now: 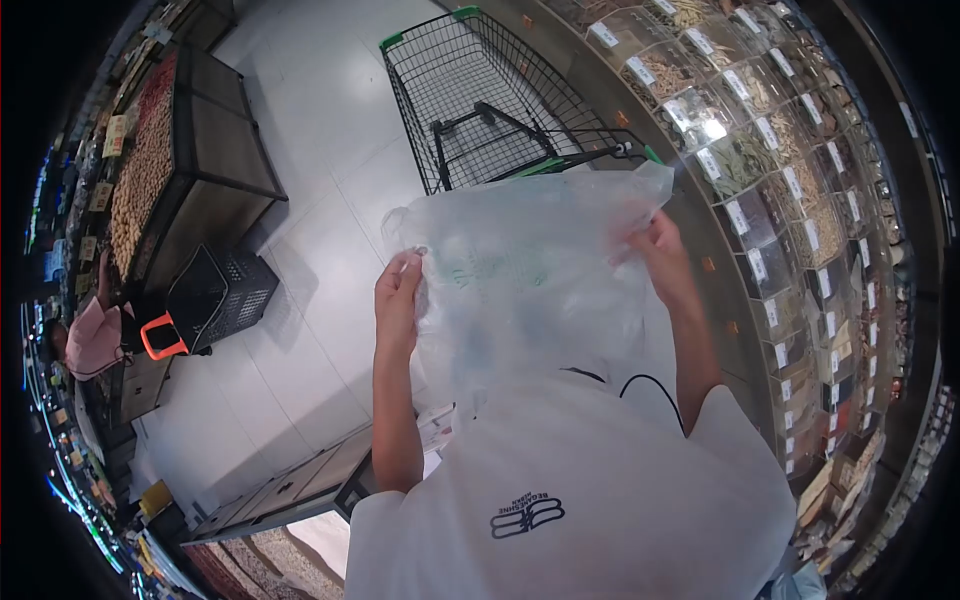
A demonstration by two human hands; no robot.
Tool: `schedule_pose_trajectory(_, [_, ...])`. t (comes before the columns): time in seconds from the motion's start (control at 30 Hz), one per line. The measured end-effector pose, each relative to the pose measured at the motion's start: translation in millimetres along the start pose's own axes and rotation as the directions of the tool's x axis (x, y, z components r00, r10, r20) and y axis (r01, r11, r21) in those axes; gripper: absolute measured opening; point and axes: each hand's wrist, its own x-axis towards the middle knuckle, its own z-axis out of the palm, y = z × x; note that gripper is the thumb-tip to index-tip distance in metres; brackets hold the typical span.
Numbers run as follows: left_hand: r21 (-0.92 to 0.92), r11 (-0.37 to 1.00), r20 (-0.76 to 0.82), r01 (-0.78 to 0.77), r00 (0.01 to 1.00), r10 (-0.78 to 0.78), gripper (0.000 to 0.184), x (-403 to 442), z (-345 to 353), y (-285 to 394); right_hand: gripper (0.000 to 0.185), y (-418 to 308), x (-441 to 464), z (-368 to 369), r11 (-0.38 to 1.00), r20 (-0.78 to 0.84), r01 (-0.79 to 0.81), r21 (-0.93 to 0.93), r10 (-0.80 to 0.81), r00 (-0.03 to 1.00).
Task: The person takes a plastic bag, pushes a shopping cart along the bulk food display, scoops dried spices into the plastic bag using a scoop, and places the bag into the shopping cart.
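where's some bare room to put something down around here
Bare floor shows between the stand and black basket at picture left and the cart. The cart itself looks bare inside too. It is crowded at picture right, along the packed bins, and where the plastic bag spreads between left hand and right hand.

The bag is thin, wrinkled plastic, cloudy with a soft sheen; the cart, metal wire with smooth plastic corners; the basket, matt plastic; the floor, smooth, faintly glossy tile; the bins, clear, shiny plastic; the labels, paper-like; the stand, matt and wood-like; the shirt, soft matt cloth
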Motion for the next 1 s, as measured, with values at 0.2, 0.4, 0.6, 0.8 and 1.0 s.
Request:
schedule_pose_trajectory(0.2, [0.12,0.972,-0.005,-0.202,0.979,0.204,0.017,3.4,47.0,-27.3,0.029,26.6,-22.5,-53.1,0.992,-0.255,0.011,-0.129,-0.044,0.966])
schedule_pose_trajectory(0.4, [0.206,0.938,0.175,-0.279,0.953,0.246,0.013,32.2,109.7,-44.9,0.022,24.2,-80.4,-105.8,0.87,-0.603,-0.089,-0.484,-0.259,0.754])
schedule_pose_trajectory(0.6, [0.177,0.962,0.444,-0.206,0.889,0.109,0.017,48.9,226.5,-59.2,0.029,36.6,-136.0,-204.6,0.88,-0.787,-0.256,-0.4,-0.187,0.588])
schedule_pose_trajectory(0.8, [0.237,0.936,0.657,-0.261,0.753,0.044,0.02,72.2,369.2,-95.4,0.025,67.1,-166.5,-335.3,0.9,-0.862,-0.262,-0.348,-0.198,0.466])
schedule_pose_trajectory(1.0, [0.334,0.938,0.731,-0.092,0.653,-0.197,0.022,93.5,506.0,-158.6,0.024,76.7,-188.2,-446.7,0.969,-0.939,-0.215,-0.119,-0.04,0.341])
